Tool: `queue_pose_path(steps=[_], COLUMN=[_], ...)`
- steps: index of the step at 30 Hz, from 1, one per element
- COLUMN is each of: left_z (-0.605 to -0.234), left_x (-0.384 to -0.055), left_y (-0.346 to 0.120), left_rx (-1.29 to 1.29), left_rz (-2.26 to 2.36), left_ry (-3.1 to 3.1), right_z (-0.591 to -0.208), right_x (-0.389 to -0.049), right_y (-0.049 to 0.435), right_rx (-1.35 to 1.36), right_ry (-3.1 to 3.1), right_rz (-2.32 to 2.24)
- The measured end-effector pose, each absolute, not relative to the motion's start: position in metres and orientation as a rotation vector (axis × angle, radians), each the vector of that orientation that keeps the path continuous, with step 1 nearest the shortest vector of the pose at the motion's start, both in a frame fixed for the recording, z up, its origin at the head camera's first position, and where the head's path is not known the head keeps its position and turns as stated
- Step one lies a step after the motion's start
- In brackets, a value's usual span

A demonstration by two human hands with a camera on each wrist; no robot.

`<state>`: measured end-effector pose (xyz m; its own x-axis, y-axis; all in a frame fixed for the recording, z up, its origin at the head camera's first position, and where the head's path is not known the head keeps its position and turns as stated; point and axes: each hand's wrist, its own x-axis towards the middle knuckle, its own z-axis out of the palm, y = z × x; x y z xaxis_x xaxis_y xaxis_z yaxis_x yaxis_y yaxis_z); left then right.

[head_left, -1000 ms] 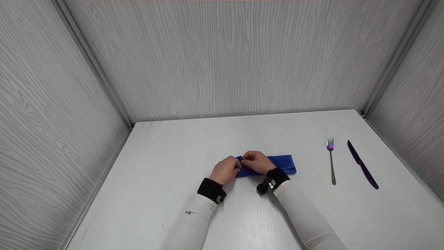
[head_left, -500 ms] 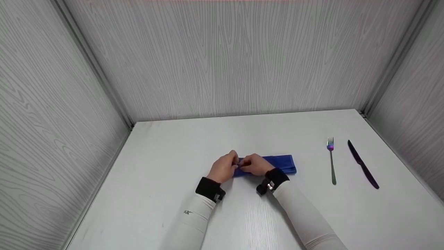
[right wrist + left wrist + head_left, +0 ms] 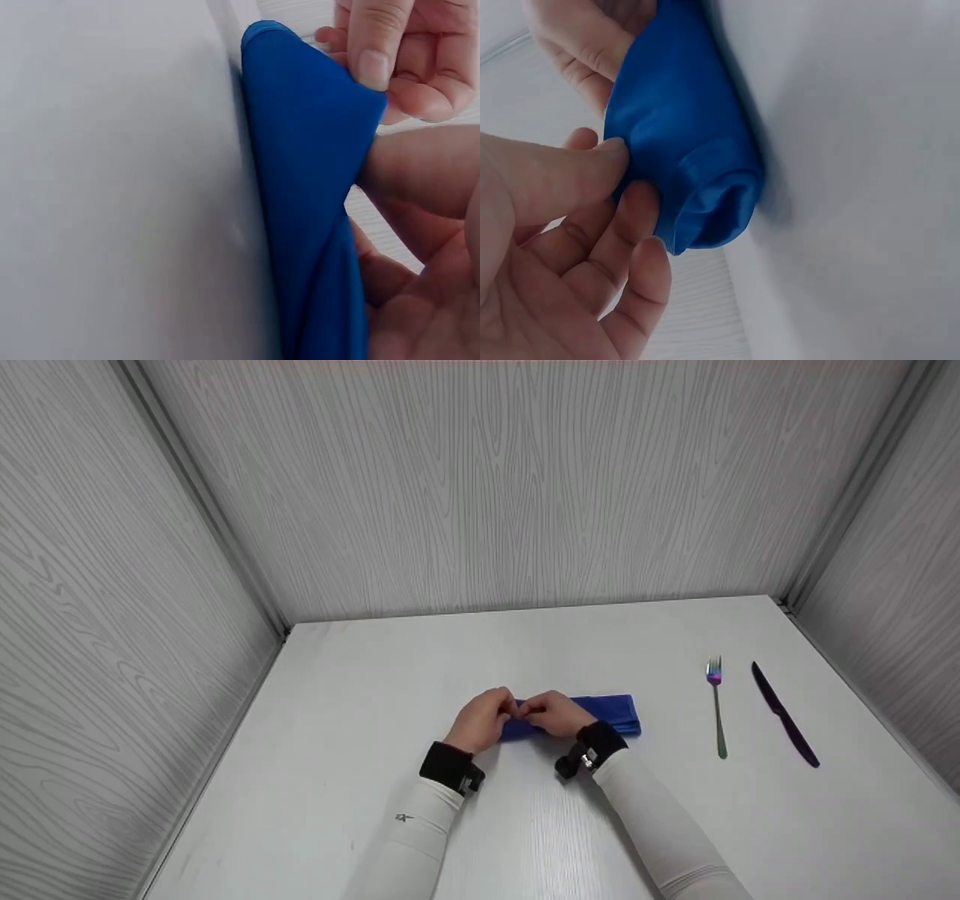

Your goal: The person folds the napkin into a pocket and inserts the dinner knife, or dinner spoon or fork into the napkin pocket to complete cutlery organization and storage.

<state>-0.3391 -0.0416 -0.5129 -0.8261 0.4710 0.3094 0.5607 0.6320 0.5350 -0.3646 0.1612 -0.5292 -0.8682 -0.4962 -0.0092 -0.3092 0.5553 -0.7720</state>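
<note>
A shiny blue cloth napkin (image 3: 606, 711), folded into a long strip, lies across the middle of the white table. My left hand (image 3: 481, 721) pinches the edge near its left end between thumb and fingers. In the left wrist view that end of the napkin (image 3: 682, 112) is curled into a loose roll with an open, layered end. Just to the right, my right hand (image 3: 555, 714) grips the same lifted edge, its fingertips close to the left ones. From the right wrist view, the napkin (image 3: 300, 150) rises to a corner under the left thumb, with the right-hand fingers partly hidden behind it.
A rainbow-coloured fork (image 3: 716, 705) lies right of the napkin, tines away from me. Beyond it is a dark purple knife (image 3: 784, 716), slightly slanted. Grey wood-grain panels (image 3: 480, 487) wall the table (image 3: 360, 720) at the back and both sides.
My left hand has shifted slightly left and its fingers have turned to meet the right hand's fingertips at the napkin's edge. The right hand, fork and knife stay about where they were.
</note>
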Motion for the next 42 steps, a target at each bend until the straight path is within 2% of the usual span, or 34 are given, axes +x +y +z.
queue_pose_path(steps=[7, 15, 24, 31, 38, 42], left_z=[-0.5142, -0.5159, -0.5188, -0.5196, -0.5194, -0.5188], left_x=[-0.3394, -0.3393, -0.3431, -0.3430, -0.3445, -0.3447], left_y=[-0.0384, -0.0436, -0.0411, -0.0433, -0.0436, -0.0441], left_rx=[-0.843, -0.636, -0.533, -0.526, -0.470, -0.475], left_rz=[-0.985, -0.811, -0.798, -0.903, -0.920, -0.931], left_ry=[-2.678, -2.841, -2.815, -2.818, -2.849, -2.878], right_z=[-0.5253, -0.5267, -0.5262, -0.5275, -0.5283, -0.5265], right_x=[-0.3629, -0.3615, -0.3615, -0.3637, -0.3629, -0.3612], right_y=[0.1594, 0.1569, 0.1551, 0.1574, 0.1535, 0.1533], right_rx=[-0.849, -0.812, -1.130, -0.954, -1.136, -1.137], right_ry=[2.561, 2.565, 2.577, 2.594, 2.564, 2.552], right_rz=[-1.011, -1.038, -0.888, -0.927, -0.900, -0.906])
